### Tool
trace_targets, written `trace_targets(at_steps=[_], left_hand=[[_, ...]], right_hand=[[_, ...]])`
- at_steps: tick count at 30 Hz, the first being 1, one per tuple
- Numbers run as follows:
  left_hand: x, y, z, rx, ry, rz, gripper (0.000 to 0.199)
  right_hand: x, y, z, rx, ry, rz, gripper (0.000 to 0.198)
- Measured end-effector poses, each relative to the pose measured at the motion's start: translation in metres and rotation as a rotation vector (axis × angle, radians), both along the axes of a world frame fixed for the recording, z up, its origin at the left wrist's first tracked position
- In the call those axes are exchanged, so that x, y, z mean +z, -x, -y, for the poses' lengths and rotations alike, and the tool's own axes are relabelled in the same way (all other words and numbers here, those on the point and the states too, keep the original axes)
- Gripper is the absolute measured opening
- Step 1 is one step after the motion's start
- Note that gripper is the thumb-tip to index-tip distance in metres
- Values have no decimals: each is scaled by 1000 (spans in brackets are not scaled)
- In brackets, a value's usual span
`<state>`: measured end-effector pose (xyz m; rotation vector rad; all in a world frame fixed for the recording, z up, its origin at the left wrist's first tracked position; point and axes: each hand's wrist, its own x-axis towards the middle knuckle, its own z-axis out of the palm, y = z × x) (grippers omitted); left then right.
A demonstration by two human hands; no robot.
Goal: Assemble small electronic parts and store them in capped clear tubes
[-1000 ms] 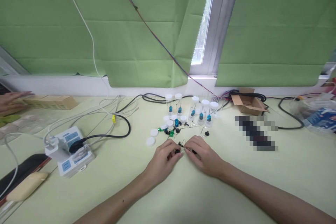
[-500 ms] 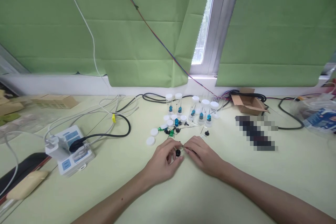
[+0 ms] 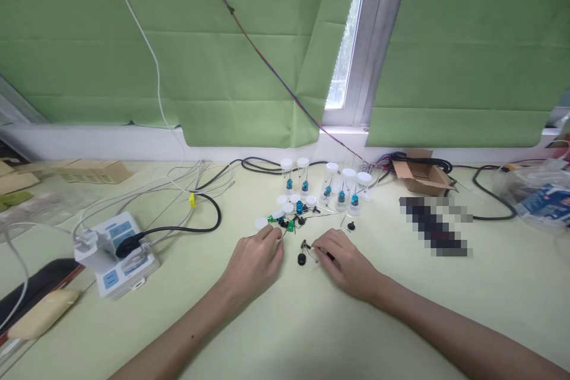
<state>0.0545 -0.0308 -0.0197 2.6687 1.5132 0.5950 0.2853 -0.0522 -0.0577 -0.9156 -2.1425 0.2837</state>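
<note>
My right hand (image 3: 339,260) is closed, its fingertips pinching a small black piece with thin metal wires (image 3: 310,249). A round black base (image 3: 301,259) sits just left of those fingertips, seemingly part of the same item. My left hand (image 3: 256,256) has its fingers pressed together beside a white round cap (image 3: 261,224) and the pile of small parts; what they grip, if anything, is hidden. Green pieces (image 3: 291,226), a blue piece (image 3: 299,206) and thin metal rods lie in that pile. Another black round piece (image 3: 351,225) rests beyond my right hand.
Several clear tubes with white lids and blue parts inside (image 3: 341,193) stand at the back. A white power strip (image 3: 127,255) with plugs and cables is on the left. An open cardboard box (image 3: 422,181) and a plastic bag (image 3: 541,196) stand on the right.
My left hand has moved left, away from the black piece and toward the caps and loose parts. My right hand has stayed in place, and the black piece now shows uncovered.
</note>
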Motion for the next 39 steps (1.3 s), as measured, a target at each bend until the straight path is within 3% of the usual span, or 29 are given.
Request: trace_targets(at_steps=[4, 14, 19, 25, 31, 39], left_hand=[[1, -1, -1, 102, 37, -210, 24], [1, -3, 6, 216, 111, -346, 27], [-4, 0, 2, 186, 172, -443, 26], [3, -2, 2, 134, 237, -516, 28], [0, -2, 4, 89, 245, -328, 21], [-2, -3, 9, 35, 224, -52, 34]], right_hand=[[0, 0, 0, -7, -1, -4, 19], [2, 0, 0, -58, -8, -43, 17], [0, 0, -1, -124, -32, -70, 17], [-2, -1, -3, -283, -32, -142, 12], [3, -1, -2, -450, 57, -164, 17], [-1, -7, -6, -502, 55, 50, 29]])
